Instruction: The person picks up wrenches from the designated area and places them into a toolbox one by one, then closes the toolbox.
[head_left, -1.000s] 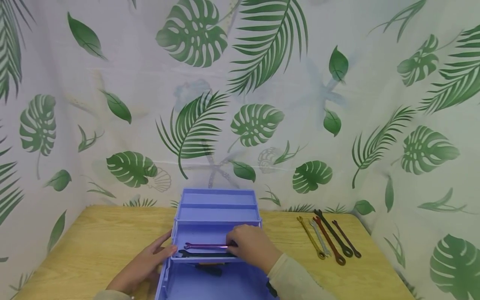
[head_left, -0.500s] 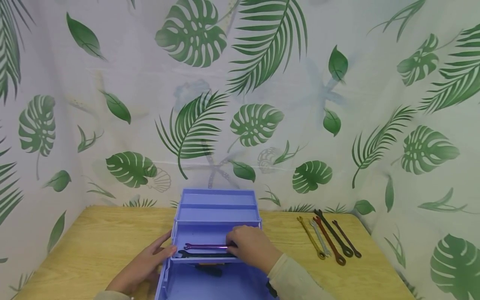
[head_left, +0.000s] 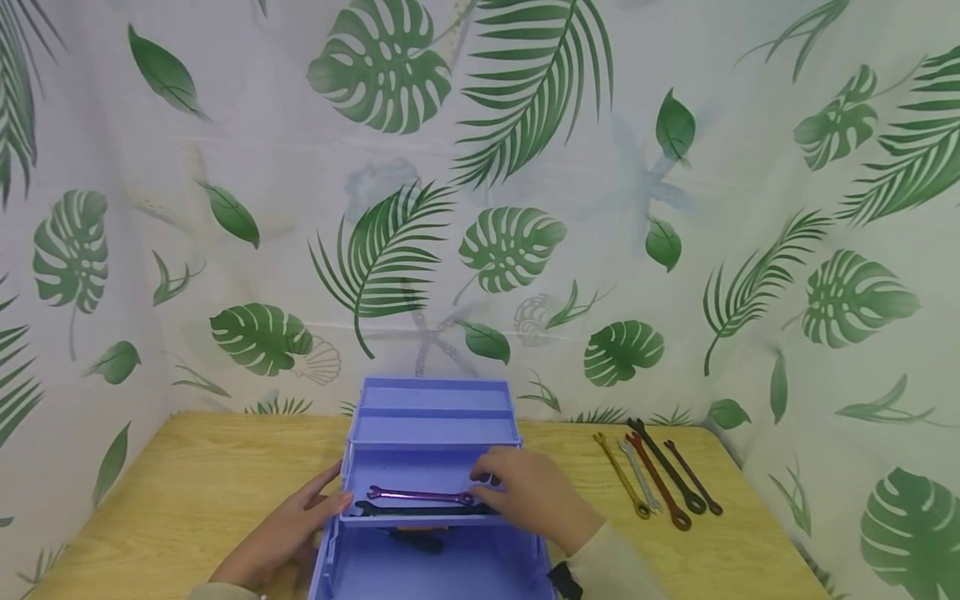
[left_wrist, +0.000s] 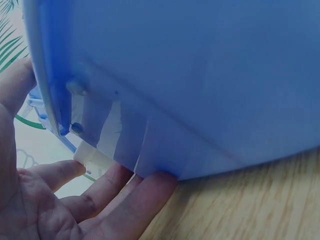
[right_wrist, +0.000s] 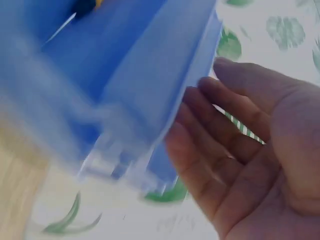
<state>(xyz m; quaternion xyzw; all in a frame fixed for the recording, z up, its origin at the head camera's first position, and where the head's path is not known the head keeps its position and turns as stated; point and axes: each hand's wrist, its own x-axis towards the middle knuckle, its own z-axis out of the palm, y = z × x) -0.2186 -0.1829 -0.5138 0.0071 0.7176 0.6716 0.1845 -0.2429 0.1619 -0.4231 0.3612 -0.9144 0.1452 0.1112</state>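
A blue toolbox stands with its lid raised and its stepped trays spread. Along the front tray lies a shiny purple wrench, with a black wrench in front of it. My left hand holds the toolbox's left side, thumb at the tray's front corner; in the left wrist view the fingers bear on the side wall. Over the tray's right end is my right hand, fingers loosely bent and apart, holding nothing. It partly covers the black wrench's right end.
On the wooden table, right of the toolbox, lie a yellow wrench, a silver wrench, a red wrench and two darker ones. A dark tool with some yellow sits under the tray. Leaf-patterned cloth hangs behind.
My right hand has let go of the purple wrench and drawn back to the right, its fingers parting. The wrench's right end now shows in the tray. The left hand stays put.
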